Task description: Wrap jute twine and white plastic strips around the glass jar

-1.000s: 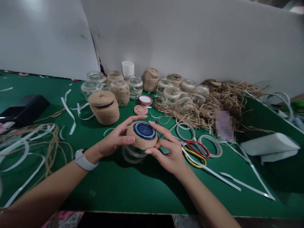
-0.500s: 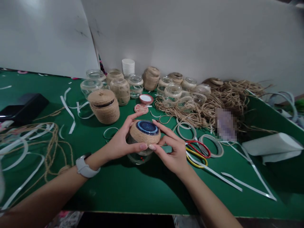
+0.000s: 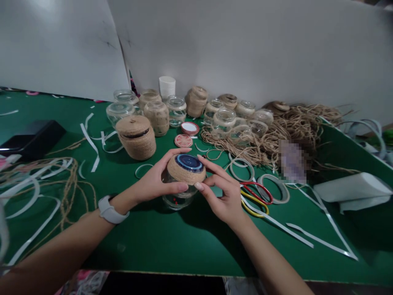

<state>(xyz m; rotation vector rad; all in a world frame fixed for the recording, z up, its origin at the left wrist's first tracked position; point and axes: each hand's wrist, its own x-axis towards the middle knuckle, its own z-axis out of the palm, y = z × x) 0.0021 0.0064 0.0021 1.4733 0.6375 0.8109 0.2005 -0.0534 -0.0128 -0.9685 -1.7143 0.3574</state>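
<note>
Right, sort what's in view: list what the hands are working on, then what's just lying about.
In hand:
left hand
right hand
twine-wrapped lid
clear glass jar

Lying about:
scissors
twine-covered lidded jar
loose twine heap
tape rings
white paper strips

1. No words, brands or numbers can be read anywhere; the blue lid (image 3: pixel 187 162) shows only a pale ring of marks too small to make out.
2. A patch by the twine pile (image 3: pixel 291 160) is blurred; nothing legible there.
</note>
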